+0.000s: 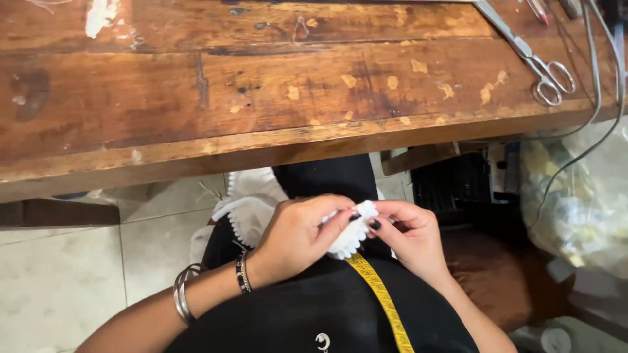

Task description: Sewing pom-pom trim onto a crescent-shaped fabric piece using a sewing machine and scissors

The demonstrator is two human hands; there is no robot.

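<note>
Both hands, left (294, 236) and right (412, 235), pinch white scalloped lace (350, 240) over lap.

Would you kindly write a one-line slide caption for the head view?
Left hand and right hand pinch white scalloped lace over a lap, below a wooden table with scissors.

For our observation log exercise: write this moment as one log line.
left hand: pinches white scalloped trim | right hand: pinches same trim | lap: yellow tape measure | wooden table: scissors

Worn wooden table (261, 98); scissors (533, 59) at far right corner
</note>
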